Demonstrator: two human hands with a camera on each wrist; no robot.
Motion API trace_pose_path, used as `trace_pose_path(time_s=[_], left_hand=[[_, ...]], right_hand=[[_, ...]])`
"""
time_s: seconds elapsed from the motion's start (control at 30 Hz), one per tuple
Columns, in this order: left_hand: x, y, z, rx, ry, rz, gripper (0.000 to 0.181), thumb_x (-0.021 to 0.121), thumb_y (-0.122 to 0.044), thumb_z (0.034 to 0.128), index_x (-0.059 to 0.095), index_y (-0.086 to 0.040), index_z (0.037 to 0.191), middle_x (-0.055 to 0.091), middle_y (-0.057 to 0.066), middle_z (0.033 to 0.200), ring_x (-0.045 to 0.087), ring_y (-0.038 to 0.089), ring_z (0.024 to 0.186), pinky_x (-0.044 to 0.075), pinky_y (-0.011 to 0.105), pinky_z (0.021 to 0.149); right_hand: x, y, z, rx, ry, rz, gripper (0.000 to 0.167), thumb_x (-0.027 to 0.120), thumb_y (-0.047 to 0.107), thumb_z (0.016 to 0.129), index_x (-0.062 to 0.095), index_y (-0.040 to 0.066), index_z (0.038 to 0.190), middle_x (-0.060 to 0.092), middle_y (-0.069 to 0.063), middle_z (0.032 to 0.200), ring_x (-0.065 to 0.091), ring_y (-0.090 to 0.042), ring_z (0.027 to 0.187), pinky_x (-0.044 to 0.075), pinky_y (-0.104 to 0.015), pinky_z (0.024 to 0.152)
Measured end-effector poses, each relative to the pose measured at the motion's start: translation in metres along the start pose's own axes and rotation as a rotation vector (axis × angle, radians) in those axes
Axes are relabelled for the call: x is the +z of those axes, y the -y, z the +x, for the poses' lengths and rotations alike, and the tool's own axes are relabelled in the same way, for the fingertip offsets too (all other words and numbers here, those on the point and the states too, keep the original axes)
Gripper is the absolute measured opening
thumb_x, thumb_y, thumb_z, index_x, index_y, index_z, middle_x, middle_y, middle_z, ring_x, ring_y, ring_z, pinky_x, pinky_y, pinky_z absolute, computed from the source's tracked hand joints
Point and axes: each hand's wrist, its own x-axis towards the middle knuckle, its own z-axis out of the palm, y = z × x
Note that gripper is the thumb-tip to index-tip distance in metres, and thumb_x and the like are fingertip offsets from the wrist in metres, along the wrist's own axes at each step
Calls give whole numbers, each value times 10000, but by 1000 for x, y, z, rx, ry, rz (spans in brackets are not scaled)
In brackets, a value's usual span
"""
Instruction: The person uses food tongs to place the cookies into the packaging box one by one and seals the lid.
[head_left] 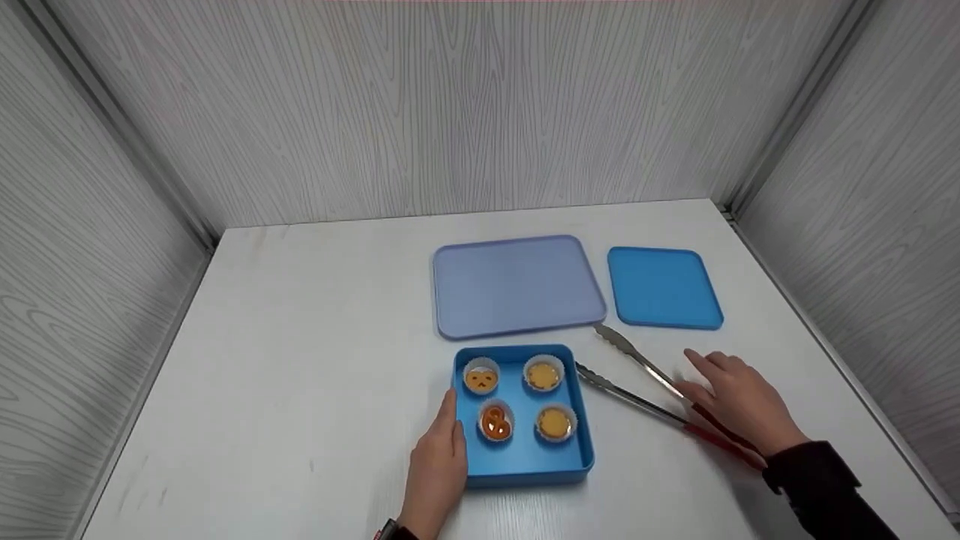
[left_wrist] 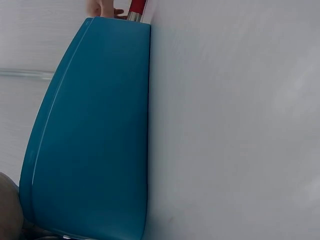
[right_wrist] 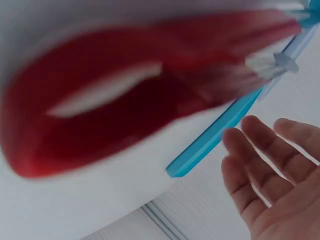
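A blue square box (head_left: 517, 469) stands on the white table, with several small white paper cups inside. Two cups hold plain yellow pieces (head_left: 555, 423), one a yellow piece with a face-like pattern (head_left: 481, 379), one a glossy brown pretzel-shaped piece (head_left: 496, 422). My left hand (head_left: 437, 461) rests along the box's left wall, fingers extended. Metal tongs with red handles (head_left: 721, 441) lie spread apart to the right, one tip close to the box's right wall. My right hand (head_left: 746, 401) is beside the tongs, its fingers (right_wrist: 270, 155) loosely stretched; whether it touches them, I cannot tell.
Behind the box lies a pale lilac tray (head_left: 517, 286). A smaller blue tray or lid (head_left: 664, 287) is to its right. Grey wood-grain panels (head_left: 465, 105) wall in the table at the back and both sides.
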Motion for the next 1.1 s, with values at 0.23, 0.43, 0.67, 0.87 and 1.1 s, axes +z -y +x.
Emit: trace_pose_path(time_s=[0.23, 0.43, 0.67, 0.87, 1.1], left_hand=[[0, -1, 0, -22, 14, 3, 502, 478, -94, 1072, 388, 12, 1555, 471, 169, 1555, 481, 312, 1415, 440, 494, 1123], [-1, -2, 0, -31, 17, 5, 501, 473, -95, 1073, 386, 12, 1555, 469, 170, 1556, 477, 313, 1419, 434, 495, 1129], [-1, -2, 0, -26, 20, 4, 500, 470, -94, 1076, 382, 12, 1557, 472, 176, 1552, 480, 318, 1415, 439, 494, 1125], [0, -2, 0, -18, 11, 13, 498, 475, -89, 1073, 391, 11, 1554, 481, 177, 1545, 491, 314, 1406, 446, 493, 1119], [-2, -3, 0, -18, 12, 12, 499, 477, -97, 1074, 390, 12, 1554, 477, 170, 1549, 488, 309, 1410, 445, 490, 1119]], right_hand=[[5, -11, 33, -141, -89, -17, 583, 757, 135, 924, 534, -40, 1434, 592, -284, 1334, 577, -503, 1183, 547, -606, 910], [15, -19, 55, -248, -99, -90, 630, 757, 84, 911, 469, -132, 1428, 529, -356, 1402, 541, -587, 1216, 519, -638, 950], [22, -29, 66, -221, -1, -148, 519, 660, 33, 964, 463, -186, 1391, 537, -383, 1351, 537, -597, 1202, 502, -655, 964], [25, -34, 69, -208, 54, -194, 438, 620, -152, 893, 537, -157, 1323, 569, -341, 1240, 595, -524, 1105, 540, -626, 888], [26, -33, 74, -200, 69, -184, 402, 632, -233, 836, 599, -111, 1218, 596, -274, 1116, 627, -450, 964, 572, -538, 824]])
